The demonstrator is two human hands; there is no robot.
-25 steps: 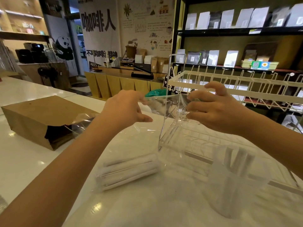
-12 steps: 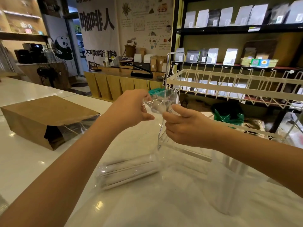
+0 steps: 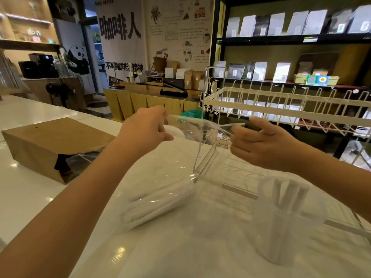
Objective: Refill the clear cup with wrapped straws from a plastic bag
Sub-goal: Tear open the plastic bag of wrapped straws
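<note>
On your white table [image 3: 30,197], a brown paper bag [image 3: 46,141] lies left of the white wire rack [image 3: 281,105]; shelves of pouches [image 3: 281,23] stand behind that rack.

On the surface [image 3: 30,197], the straw bag [image 3: 160,199] lay at centre, the cup [image 3: 285,221] at 3 o'clock, a paper bag [image 3: 44,143] at 10, the wire rack [image 3: 281,105] at 1.

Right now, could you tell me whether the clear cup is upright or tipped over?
Upright. The clear cup stands on the counter with a few wrapped straws poking out of its top.
</note>
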